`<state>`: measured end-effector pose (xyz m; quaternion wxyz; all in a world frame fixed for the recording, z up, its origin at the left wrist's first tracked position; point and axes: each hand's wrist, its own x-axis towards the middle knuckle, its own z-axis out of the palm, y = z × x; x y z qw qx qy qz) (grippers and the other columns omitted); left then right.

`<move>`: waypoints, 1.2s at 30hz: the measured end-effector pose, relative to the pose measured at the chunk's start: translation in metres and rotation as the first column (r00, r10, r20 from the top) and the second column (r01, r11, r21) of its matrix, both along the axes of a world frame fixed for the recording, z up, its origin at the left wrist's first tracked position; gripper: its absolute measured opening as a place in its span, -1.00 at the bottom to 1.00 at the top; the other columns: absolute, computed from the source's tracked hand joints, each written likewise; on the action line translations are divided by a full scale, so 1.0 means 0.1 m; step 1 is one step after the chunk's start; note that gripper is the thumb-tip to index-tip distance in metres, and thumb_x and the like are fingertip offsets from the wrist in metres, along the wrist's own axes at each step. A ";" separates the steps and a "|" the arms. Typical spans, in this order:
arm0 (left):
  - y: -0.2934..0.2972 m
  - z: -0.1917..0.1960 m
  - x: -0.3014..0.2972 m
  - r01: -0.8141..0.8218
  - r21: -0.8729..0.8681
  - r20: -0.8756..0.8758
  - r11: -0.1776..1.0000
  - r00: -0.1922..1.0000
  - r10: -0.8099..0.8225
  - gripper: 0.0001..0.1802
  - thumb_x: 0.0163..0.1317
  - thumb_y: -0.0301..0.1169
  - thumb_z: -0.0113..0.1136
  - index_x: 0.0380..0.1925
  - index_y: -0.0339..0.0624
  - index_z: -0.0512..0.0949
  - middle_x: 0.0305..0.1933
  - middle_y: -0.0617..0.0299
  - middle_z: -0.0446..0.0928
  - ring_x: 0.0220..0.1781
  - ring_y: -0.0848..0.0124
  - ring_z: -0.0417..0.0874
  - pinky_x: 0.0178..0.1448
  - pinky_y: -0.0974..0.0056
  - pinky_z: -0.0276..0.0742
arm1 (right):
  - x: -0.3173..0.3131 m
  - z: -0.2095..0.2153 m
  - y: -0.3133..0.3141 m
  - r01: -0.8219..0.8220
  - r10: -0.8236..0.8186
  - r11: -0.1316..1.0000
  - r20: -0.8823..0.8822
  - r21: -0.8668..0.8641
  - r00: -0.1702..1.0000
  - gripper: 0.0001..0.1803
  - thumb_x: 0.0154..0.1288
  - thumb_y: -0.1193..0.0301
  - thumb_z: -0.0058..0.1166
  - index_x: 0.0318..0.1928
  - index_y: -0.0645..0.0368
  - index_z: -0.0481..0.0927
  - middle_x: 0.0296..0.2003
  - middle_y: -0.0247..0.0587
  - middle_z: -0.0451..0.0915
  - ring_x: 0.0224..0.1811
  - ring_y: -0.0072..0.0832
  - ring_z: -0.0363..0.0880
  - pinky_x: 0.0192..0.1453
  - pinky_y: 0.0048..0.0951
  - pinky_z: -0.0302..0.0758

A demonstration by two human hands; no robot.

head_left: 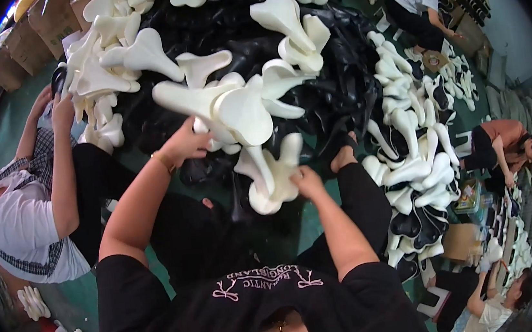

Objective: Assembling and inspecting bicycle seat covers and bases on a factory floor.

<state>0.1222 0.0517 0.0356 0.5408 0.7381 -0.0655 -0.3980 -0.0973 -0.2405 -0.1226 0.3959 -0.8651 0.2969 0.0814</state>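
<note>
A heap of white bicycle saddle pads [244, 113], each with a wide rear and narrow nose, lies in front of me on black pieces. My left hand [187, 143] is at the heap's near left side, thumb and fingers curled about the edge of a white saddle pad; part of its grip is hidden. Nearer to me, my right hand [307, 182] is closed on the side of another white saddle pad [275, 191], which is slightly blurred. A further pad's narrow end [254, 167] overlaps it.
Black saddle-shaped pieces [213, 29] are piled beyond. More white pads border them at left [100, 73] and right [410, 177]. A person at left [31, 210] holds a black piece [58, 79]. Several people work at right. Cardboard boxes [56, 23] stand far left.
</note>
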 end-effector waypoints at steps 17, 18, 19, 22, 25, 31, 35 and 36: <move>-0.67 0.25 -1.18 0.233 -0.494 0.331 0.838 0.941 -0.066 -0.32 0.21 -0.23 0.27 0.27 -0.30 0.29 0.20 0.09 0.42 0.25 0.30 0.43 0.32 0.25 0.33 | -0.54 1.10 0.39 -0.117 -0.439 0.393 0.299 0.912 0.847 -0.43 0.17 0.43 0.05 0.20 0.41 0.37 0.04 -0.12 0.54 0.07 -0.38 0.52 0.19 -0.39 0.40; -0.69 0.20 -1.12 0.001 -0.562 0.056 0.827 0.998 0.037 -0.41 0.23 -0.26 0.24 0.20 -0.30 0.34 0.09 0.11 0.49 0.10 0.34 0.51 0.20 0.27 0.42 | -0.48 1.08 0.43 -0.116 -0.411 0.400 0.291 0.909 0.864 -0.45 0.20 0.42 0.06 0.19 0.41 0.39 0.02 -0.15 0.55 0.04 -0.40 0.53 0.15 -0.42 0.42; -0.74 0.15 -1.07 -0.237 -0.566 -0.222 0.790 0.966 0.130 -0.50 0.25 -0.29 0.22 0.13 -0.30 0.40 -0.03 0.13 0.55 -0.04 0.37 0.60 0.08 0.30 0.52 | -0.44 1.05 0.45 -0.092 -0.394 0.428 0.278 0.899 0.876 -0.48 0.27 0.32 0.10 0.16 0.38 0.42 -0.01 -0.18 0.57 0.00 -0.45 0.54 0.11 -0.45 0.43; -0.66 -0.04 -0.99 -0.436 -0.492 -0.255 0.754 0.900 0.354 -0.67 0.29 -0.36 0.12 0.00 -0.29 0.47 -0.20 0.18 0.59 -0.24 0.40 0.63 -0.13 0.35 0.57 | -0.25 0.58 0.39 -0.139 -0.299 0.450 0.296 0.882 0.907 -0.38 0.34 0.17 0.09 0.28 0.28 0.32 -0.06 -0.14 0.59 -0.07 -0.44 0.58 0.02 -0.44 0.51; -0.47 -0.02 -0.82 -0.566 -0.495 -0.385 0.659 0.823 0.418 -0.60 0.31 -0.19 0.02 -0.03 -0.28 0.50 -0.13 0.16 0.60 -0.17 0.30 0.65 -0.02 0.24 0.58 | -0.14 -0.24 0.13 0.266 -0.371 0.132 -0.201 0.955 0.906 -0.20 0.39 0.07 0.00 0.46 -0.03 -0.08 -0.17 0.01 0.63 -0.24 -0.30 0.66 -0.21 -0.27 0.64; -0.31 -0.05 -0.65 -0.612 -0.572 -0.463 0.546 0.791 0.401 -0.54 0.30 -0.17 -0.03 0.04 -0.29 0.45 -0.01 0.09 0.58 -0.01 0.23 0.62 0.13 0.18 0.51 | -0.03 -1.02 0.65 0.472 -0.278 0.239 -0.406 0.849 0.871 -0.36 0.42 0.00 -0.09 0.32 0.09 0.11 -0.17 0.02 0.61 -0.25 -0.17 0.65 -0.23 -0.13 0.64; -0.28 -0.15 -0.64 -0.626 -0.551 -0.427 0.552 0.780 0.458 -0.53 0.30 -0.21 -0.09 0.05 -0.34 0.42 0.04 0.03 0.55 0.08 0.20 0.56 0.21 0.16 0.44 | -0.09 -0.85 0.71 0.451 -0.369 0.522 -0.286 0.724 0.885 -0.43 0.34 -0.08 0.00 0.00 0.20 0.48 -0.21 -0.13 0.58 -0.24 -0.36 0.61 -0.29 -0.34 0.61; -0.25 -0.12 -0.68 -0.641 -0.534 -0.420 0.552 0.767 0.484 -0.53 0.30 -0.22 -0.11 0.06 -0.37 0.41 0.06 0.02 0.54 0.10 0.18 0.54 0.22 0.16 0.42 | -0.11 -0.63 0.69 0.460 -0.375 0.468 -0.301 0.755 0.877 -0.46 0.30 -0.05 0.09 -0.09 0.23 0.53 -0.20 -0.17 0.57 -0.25 -0.43 0.60 -0.28 -0.36 0.61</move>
